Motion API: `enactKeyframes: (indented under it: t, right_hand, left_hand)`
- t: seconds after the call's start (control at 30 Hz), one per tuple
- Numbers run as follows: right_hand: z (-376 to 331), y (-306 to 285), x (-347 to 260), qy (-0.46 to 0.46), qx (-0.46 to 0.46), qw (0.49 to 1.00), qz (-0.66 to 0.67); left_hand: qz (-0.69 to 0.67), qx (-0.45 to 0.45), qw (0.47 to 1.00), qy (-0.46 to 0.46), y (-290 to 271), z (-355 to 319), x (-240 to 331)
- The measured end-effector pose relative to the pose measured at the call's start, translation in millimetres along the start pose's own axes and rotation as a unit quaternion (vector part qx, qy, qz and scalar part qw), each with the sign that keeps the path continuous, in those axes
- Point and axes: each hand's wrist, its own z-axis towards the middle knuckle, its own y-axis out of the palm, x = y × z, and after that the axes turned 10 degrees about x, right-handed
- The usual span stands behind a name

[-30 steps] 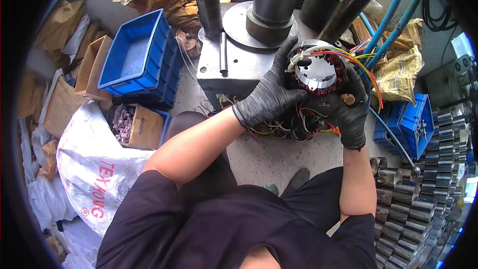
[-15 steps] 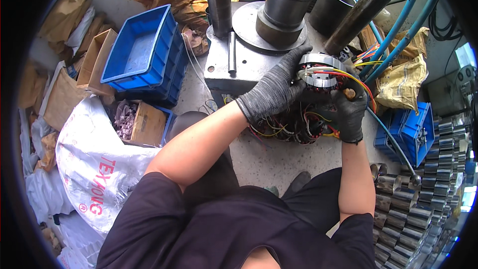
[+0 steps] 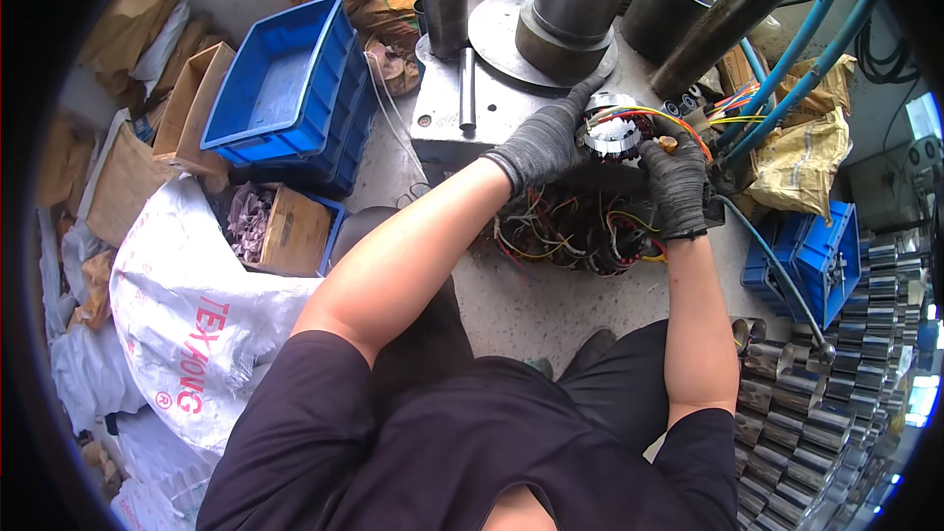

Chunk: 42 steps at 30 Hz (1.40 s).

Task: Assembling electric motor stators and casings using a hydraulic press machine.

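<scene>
Between my two gloved hands is a motor stator (image 3: 612, 141), a metal ring with windings and red, yellow and white lead wires. My left hand (image 3: 551, 141), in a dark grey knit glove, grips its left side with the index finger stretched up along it. On the other side my right hand (image 3: 676, 182) is curled against the stator, its fingers partly hidden. The stator is held over the front right of a steel press bed (image 3: 442, 103). Just behind it a thick steel cylinder (image 3: 580, 10) stands on a round plate (image 3: 497, 34).
More wired stators (image 3: 580, 231) lie below the bed's front edge. Steel columns (image 3: 442, 0) rise from the press, with blue hoses (image 3: 806, 69) at right. Stacked blue crates (image 3: 275, 88) and a white sack (image 3: 187, 305) are at left; rows of metal cylinders (image 3: 796, 433) fill the right.
Both hands have moved the stator slightly left and farther away, over the press bed. It has tilted, so more of its inner ring faces up. The whole view has shifted a little.
</scene>
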Motion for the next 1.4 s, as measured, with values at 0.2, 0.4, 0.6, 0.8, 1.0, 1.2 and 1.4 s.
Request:
enactKeyframes:
  t: [0.2,0.4,0.6,0.8,1.0,1.2,1.4]
  right_hand:
    - [4,1,-15,-0.076,0.093,0.993,-0.007]
    - [-17,18,-73,-0.196,0.099,0.952,0.212]
    - [-2,29,-56,-0.216,0.0,0.918,0.334]
    - [5,39,-45,-0.147,-0.048,0.922,0.356]
    - [7,35,-60,-0.152,-0.038,0.903,0.399]
    - [8,41,-47,-0.164,-0.028,0.922,0.35]
    - [13,34,-43,-0.171,-0.013,0.916,0.364]
  left_hand:
    - [-0.031,0.021,0.999,-0.028,1,6,-11]
    - [0.034,0.02,0.999,-0.003,8,10,0]
    - [0.047,0.032,0.998,0.011,9,10,7]
    - [0.005,0.031,0.999,0.025,6,13,3]
    - [0.015,0.022,0.999,0.022,3,15,4]
    - [0.021,0.015,0.999,0.032,2,16,5]
    - [0.032,0.021,0.999,0.039,4,17,9]
